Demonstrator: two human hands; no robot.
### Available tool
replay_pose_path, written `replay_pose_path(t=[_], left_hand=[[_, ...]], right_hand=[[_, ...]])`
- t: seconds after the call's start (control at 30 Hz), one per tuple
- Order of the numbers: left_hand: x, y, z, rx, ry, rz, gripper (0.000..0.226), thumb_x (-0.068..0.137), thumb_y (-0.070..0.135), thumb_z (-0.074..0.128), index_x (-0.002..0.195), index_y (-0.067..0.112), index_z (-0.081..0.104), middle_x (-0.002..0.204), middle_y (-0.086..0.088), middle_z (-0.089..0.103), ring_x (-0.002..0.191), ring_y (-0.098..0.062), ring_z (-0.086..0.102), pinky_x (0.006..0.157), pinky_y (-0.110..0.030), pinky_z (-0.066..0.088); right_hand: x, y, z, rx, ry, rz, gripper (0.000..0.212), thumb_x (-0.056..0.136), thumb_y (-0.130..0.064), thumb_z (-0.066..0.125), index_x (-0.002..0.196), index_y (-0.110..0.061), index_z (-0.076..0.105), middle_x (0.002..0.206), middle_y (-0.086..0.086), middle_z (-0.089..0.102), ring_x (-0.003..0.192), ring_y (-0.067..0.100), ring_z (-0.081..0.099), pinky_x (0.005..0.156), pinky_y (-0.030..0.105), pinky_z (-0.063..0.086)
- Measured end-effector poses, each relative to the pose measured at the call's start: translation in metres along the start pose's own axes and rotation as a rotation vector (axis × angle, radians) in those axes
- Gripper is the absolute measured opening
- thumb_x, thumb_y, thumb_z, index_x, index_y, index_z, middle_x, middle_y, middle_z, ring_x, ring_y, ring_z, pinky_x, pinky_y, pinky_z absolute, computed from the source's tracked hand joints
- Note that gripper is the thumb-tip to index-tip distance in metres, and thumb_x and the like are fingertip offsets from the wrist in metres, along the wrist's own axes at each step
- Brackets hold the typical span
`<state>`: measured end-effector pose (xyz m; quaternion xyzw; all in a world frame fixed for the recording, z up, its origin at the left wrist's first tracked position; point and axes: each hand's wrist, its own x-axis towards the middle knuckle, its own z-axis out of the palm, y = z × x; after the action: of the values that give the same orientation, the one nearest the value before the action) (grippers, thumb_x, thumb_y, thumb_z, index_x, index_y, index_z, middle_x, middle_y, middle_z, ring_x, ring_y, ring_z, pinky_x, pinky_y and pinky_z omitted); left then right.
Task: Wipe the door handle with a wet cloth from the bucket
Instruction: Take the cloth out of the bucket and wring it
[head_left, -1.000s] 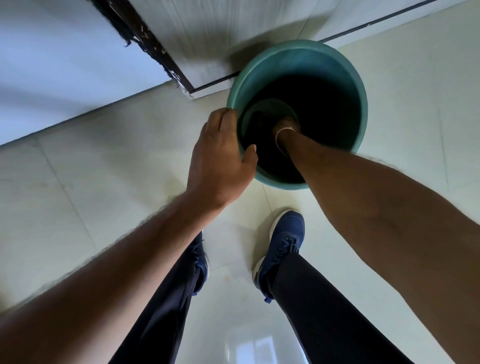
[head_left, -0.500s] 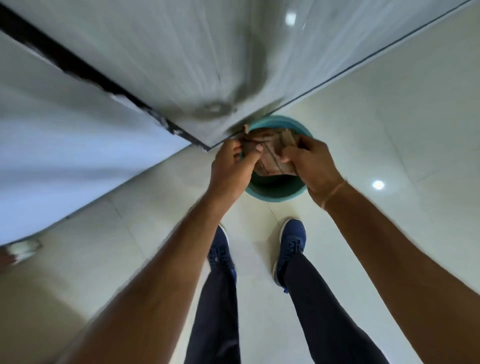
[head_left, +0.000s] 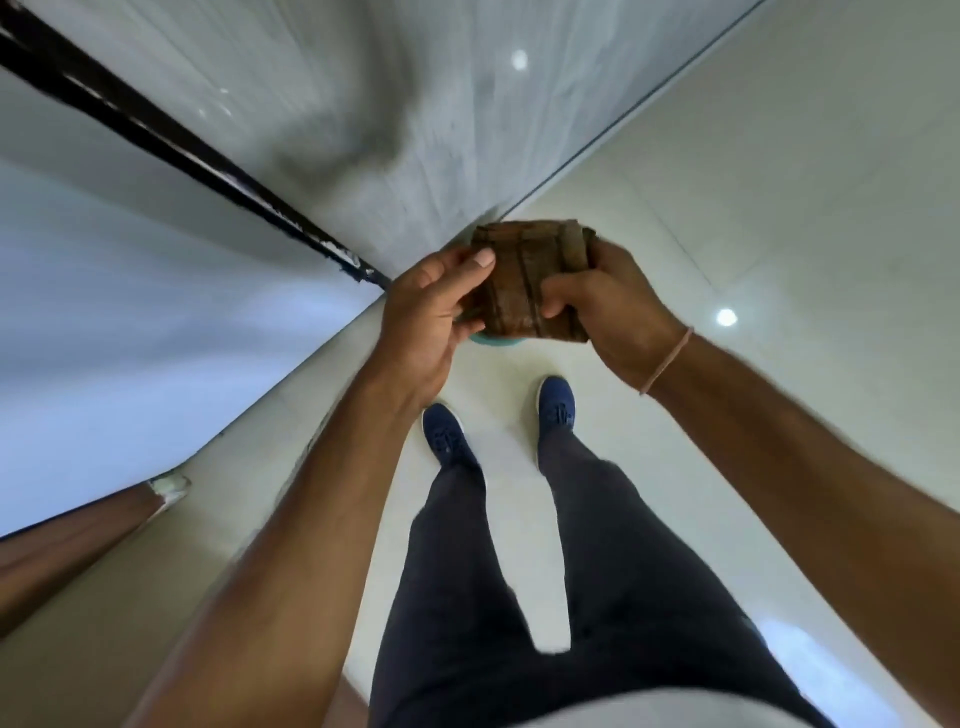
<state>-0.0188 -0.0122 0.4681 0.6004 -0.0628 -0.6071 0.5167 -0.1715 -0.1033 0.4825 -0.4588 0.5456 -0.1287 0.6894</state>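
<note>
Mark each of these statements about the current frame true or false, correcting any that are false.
1. Both hands hold the brown cloth. True: the left hand grips its left edge and the right hand its right side.
2. The cloth is inside the bucket. False: it is held up above the floor, and only a sliver of the teal bucket shows below it.
3. The person wears blue shoes. True.
4. A band sits on the left wrist. False: the wristband is on the right wrist.
5. The cloth touches a door handle. False: no door handle is in view.
</note>
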Motion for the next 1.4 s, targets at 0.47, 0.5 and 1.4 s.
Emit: replay_pose_path(t=[0.47, 0.5, 1.4], left_hand=[[-0.129, 0.016, 0.031, -0.146, 0.009, 0.063, 0.028, 0.107, 0.01, 0.06, 0.134, 0.008, 0.065, 0.121, -0.01, 0.076, 0.111, -0.024, 0.074, 0.085, -0.038, 0.066], [-0.134, 0.02, 0.031, -0.156, 0.014, 0.072, 0.03, 0.107, 0.011, 0.059, 0.137, 0.005, 0.064, 0.124, -0.012, 0.076, 0.113, -0.026, 0.074, 0.088, -0.041, 0.067], [-0.385, -0.033, -0.201, -0.605, 0.916, 0.478, 0.013, 0.099, 0.008, 0.073, 0.111, 0.011, 0.074, 0.116, -0.01, 0.081, 0.105, -0.024, 0.078, 0.082, -0.035, 0.067]], right_hand=[[-0.101, -0.028, -0.018, -0.121, 0.022, -0.007, 0.048, 0.086, -0.008, 0.084, 0.127, -0.008, 0.059, 0.125, 0.014, 0.069, 0.109, 0.03, 0.072, 0.083, 0.041, 0.065], [-0.101, -0.031, -0.016, -0.097, 0.012, 0.005, 0.046, 0.086, -0.009, 0.085, 0.126, -0.008, 0.06, 0.124, 0.015, 0.07, 0.109, 0.031, 0.072, 0.087, 0.043, 0.065], [-0.218, -0.027, 0.314, -0.441, -0.949, -0.144, 0.03, 0.091, -0.019, 0.083, 0.116, -0.01, 0.07, 0.111, 0.011, 0.079, 0.11, 0.034, 0.076, 0.097, 0.052, 0.063]])
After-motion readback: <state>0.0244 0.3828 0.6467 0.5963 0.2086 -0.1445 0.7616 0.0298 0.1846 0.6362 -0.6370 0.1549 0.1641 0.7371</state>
